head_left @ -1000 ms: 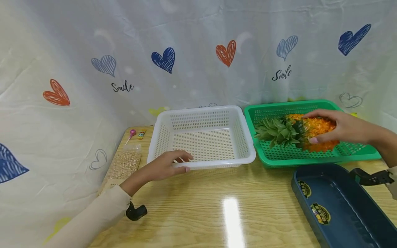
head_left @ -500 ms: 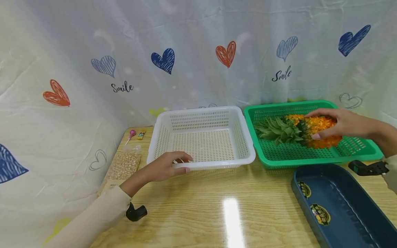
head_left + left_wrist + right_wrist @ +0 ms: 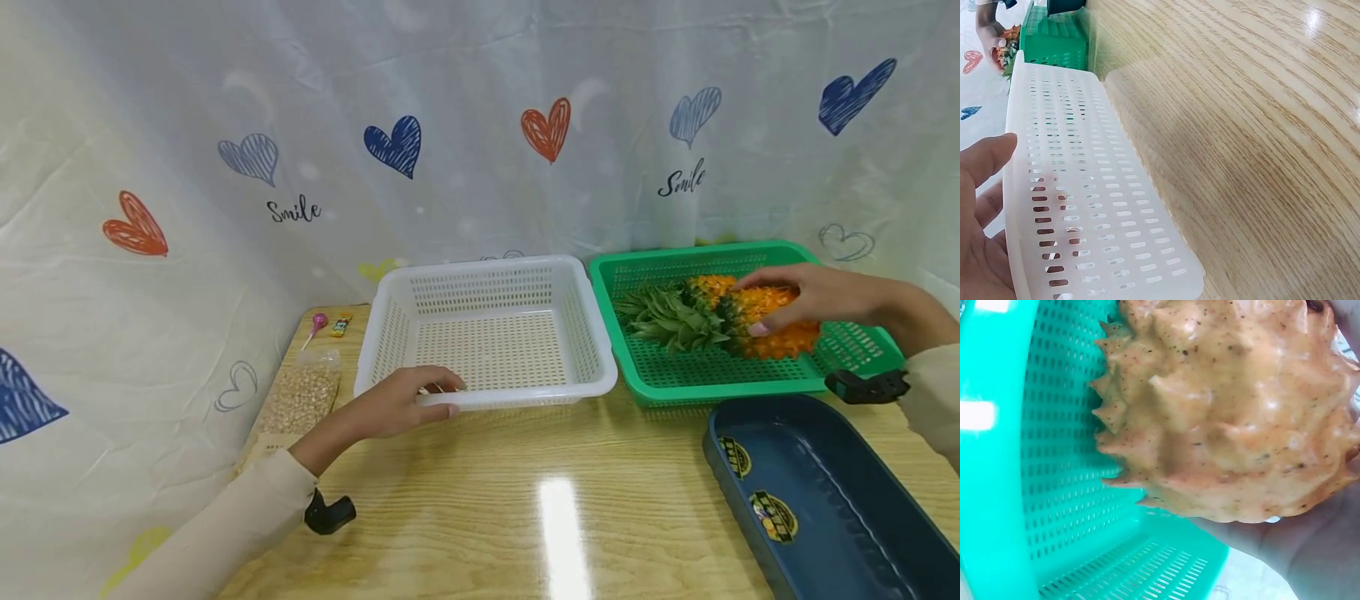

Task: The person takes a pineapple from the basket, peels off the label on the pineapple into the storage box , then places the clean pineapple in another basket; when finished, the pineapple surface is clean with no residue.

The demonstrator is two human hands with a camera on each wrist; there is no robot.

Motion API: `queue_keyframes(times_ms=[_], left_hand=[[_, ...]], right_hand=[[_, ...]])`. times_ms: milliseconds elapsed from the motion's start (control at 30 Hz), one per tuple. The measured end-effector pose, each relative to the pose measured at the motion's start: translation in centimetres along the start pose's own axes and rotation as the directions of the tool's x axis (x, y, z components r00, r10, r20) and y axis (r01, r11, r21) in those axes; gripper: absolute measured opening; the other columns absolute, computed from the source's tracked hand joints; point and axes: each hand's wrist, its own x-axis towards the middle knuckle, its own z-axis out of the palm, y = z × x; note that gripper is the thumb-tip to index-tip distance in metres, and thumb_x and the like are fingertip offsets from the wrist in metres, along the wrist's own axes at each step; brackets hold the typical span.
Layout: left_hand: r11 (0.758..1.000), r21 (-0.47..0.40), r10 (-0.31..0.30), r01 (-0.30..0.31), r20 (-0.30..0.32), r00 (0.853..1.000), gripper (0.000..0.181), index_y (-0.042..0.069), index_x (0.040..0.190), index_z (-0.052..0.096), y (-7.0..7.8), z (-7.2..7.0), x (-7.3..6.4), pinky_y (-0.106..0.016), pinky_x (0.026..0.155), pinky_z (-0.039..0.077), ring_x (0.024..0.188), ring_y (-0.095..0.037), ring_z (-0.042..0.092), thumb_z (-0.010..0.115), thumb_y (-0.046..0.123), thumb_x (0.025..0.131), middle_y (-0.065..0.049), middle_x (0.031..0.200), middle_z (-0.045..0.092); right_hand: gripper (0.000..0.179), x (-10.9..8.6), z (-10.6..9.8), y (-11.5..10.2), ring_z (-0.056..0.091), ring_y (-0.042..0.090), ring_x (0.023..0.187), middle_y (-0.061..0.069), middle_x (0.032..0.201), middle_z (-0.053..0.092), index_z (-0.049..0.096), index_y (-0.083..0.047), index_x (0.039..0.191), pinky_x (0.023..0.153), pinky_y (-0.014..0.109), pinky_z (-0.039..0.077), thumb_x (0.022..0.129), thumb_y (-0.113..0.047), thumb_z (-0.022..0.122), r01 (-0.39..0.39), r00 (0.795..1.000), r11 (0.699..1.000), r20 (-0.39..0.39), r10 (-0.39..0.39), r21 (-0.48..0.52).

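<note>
My left hand (image 3: 408,402) grips the near rim of a white perforated plastic basket (image 3: 487,400), thumb outside and fingers over the inner side. In the left wrist view the thumb (image 3: 994,156) lies at the rim of that basket. My right hand (image 3: 825,298) holds an orange, spiky pineapple (image 3: 783,333) inside a green perforated basket (image 3: 720,390), fingers across its top and thumb on the near side. Green crown leaves (image 3: 667,321) point left. More orange fruit (image 3: 712,287) shows behind them. From the right wrist, the pineapple (image 3: 1229,419) looks glossy, dark-specked and knobbly, beside the green wall.
A dark blue tray (image 3: 832,492) with round stickers stands at the front right. On the left lie a bag of pale grains or beans (image 3: 300,396), a pink lollipop (image 3: 318,322) and a small yellow wrapped candy (image 3: 341,325). A printed curtain (image 3: 465,200) hangs behind.
My right hand and the pineapple have shifted slightly, and the fruit has turned a little; the right forearm has come up and leftward. My left hand stays on the white basket's rim.
</note>
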Motion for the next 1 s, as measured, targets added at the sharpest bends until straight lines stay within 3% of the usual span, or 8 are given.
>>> queue_keyframes(times_ms=[233, 500, 1000], left_hand=[[1.0, 0.011, 0.009, -0.009, 0.005, 1.0, 0.034, 0.022, 0.126, 0.065, -0.1, 0.0, 0.1, -0.043, 0.096, 0.05, 0.109, -0.015, 0.062, 0.063, 0.041, 0.099, 0.003, 0.128, 0.064], [1.0, 0.019, 0.008, -0.009, 0.004, 1.0, 0.033, 0.021, 0.126, 0.066, -0.1, 0.2, 0.2, -0.042, 0.096, 0.05, 0.108, -0.014, 0.061, 0.064, 0.04, 0.099, 0.004, 0.127, 0.065], [1.0, 0.023, 0.011, -0.011, 0.004, 1.0, 0.032, 0.019, 0.126, 0.067, 0.0, 0.2, 0.1, -0.042, 0.095, 0.05, 0.107, -0.016, 0.062, 0.066, 0.036, 0.098, 0.003, 0.125, 0.066]], right_hand=[[0.062, 0.6, 0.3, 0.9, 0.031, 0.061, 0.134, 0.035, 0.153, 0.032, 0.047, -0.004, 0.146, 0.089, 0.072, 0.043, 0.092, -0.021, 0.072, 0.037, 0.998, 0.999, 0.057, -0.037, 0.009], [0.066, 1.6, 0.5, 0.6, 0.032, 0.063, 0.133, 0.037, 0.153, 0.03, 0.044, -0.003, 0.148, 0.088, 0.067, 0.046, 0.093, -0.028, 0.071, -0.024, 0.989, 0.999, 0.147, 0.027, -0.023], [0.076, 2.5, 0.6, -0.2, 0.036, 0.06, 0.132, 0.037, 0.154, 0.026, 0.038, -0.001, 0.15, 0.085, 0.053, 0.053, 0.091, -0.034, 0.073, -0.091, 0.963, 0.996, 0.256, 0.081, 0.025]])
